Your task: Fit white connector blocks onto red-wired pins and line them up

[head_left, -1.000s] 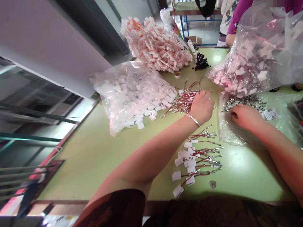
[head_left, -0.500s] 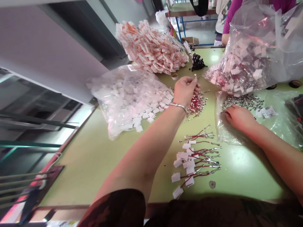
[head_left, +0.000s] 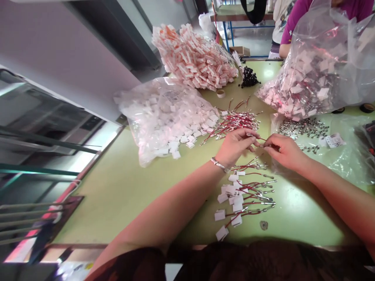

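My left hand (head_left: pixel 235 146) is closed on a short red wire (head_left: pixel 261 139) with a metal end showing at the fingers. Facing it, my right hand (head_left: pixel 284 151) pinches the wire's other end; whatever small part sits in its fingertips is hidden. Just beyond my left hand lies a heap of red wires (head_left: pixel 238 121) with metal terminals. Small metal terminals (head_left: pixel 304 128) are spread past my right hand on a clear plastic sheet (head_left: pixel 341 164). Nearer to me, several red wires with white connector housings (head_left: pixel 231 189) lie in a column.
A clear bag of white housings (head_left: pixel 170 113) spills open at left. Behind it rises a pile of pinkish-white pieces (head_left: pixel 199 58), with black-tipped wires (head_left: pixel 249 77) beside it. A full plastic bag (head_left: pixel 310 78) stands at right, a person in purple (head_left: pixel 293 27) behind it.
My left hand has come back from the wire heap towards me, a red wire in it. My right hand has left the terminals and moved left to meet it. The view has shifted slightly.
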A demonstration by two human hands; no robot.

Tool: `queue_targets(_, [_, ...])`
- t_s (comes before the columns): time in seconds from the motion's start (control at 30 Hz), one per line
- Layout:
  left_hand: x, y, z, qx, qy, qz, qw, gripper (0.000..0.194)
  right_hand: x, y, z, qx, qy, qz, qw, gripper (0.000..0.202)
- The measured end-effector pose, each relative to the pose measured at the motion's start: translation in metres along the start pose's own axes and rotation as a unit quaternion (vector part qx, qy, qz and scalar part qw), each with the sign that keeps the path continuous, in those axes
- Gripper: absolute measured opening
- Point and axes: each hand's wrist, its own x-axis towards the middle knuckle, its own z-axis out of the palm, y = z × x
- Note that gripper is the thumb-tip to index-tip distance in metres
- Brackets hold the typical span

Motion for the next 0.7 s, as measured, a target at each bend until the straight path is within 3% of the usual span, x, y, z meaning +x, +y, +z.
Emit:
queue_targets(0.07, [-0.007, 0.006, -0.009, 0.135, 0.063, 0.07, 0.986, 0.03, -0.001, 0.0, -0.001, -0.06, -0.023, -0.018, 0.998, 0.015])
queue_targets(0.13, [-0.013, 0.013, -0.014, 0.285, 0.114, 0.174, 0.936, 0.043, -0.001, -0.001, -0.001, -0.13, -0.062, -0.043, 0.989, 0.02])
queue_targets(0.2, [-0.017, 0.016, -0.01, 0.409, 0.057, 0.239, 0.879, 0.047, -0.002, -0.005, 0.001, -0.178, -0.088, -0.062, 0.978, 0.024])
queue_targets(0.3, [-0.021, 0.01, 0.004, 0.491, -0.099, 0.205, 0.841, 0.051, -0.005, -0.012, 0.002, -0.174, -0.098, -0.083, 0.976, 0.024])
queue_targets(0.37, [-0.021, 0.001, 0.011, 0.47, -0.113, 0.154, 0.862, 0.048, -0.007, -0.014, -0.001, -0.113, -0.089, -0.096, 0.985, 0.021])
queue_targets(0.43, [-0.02, -0.007, 0.012, 0.395, -0.066, 0.129, 0.907, 0.036, -0.009, -0.011, -0.006, -0.016, -0.051, -0.085, 0.995, 0.018])
queue_targets(0.53, [-0.017, -0.014, 0.006, 0.289, 0.001, 0.112, 0.951, 0.026, -0.011, -0.005, -0.012, 0.082, 0.046, 0.003, 0.996, 0.014])
queue_targets(0.6, [-0.015, -0.015, 0.003, 0.255, 0.01, 0.091, 0.963, 0.025, -0.011, -0.003, -0.012, 0.074, 0.08, 0.059, 0.992, 0.014])
queue_targets(0.7, [-0.015, -0.015, 0.005, 0.226, -0.002, 0.06, 0.972, 0.023, -0.013, -0.005, -0.006, 0.02, 0.078, 0.052, 0.995, 0.016])
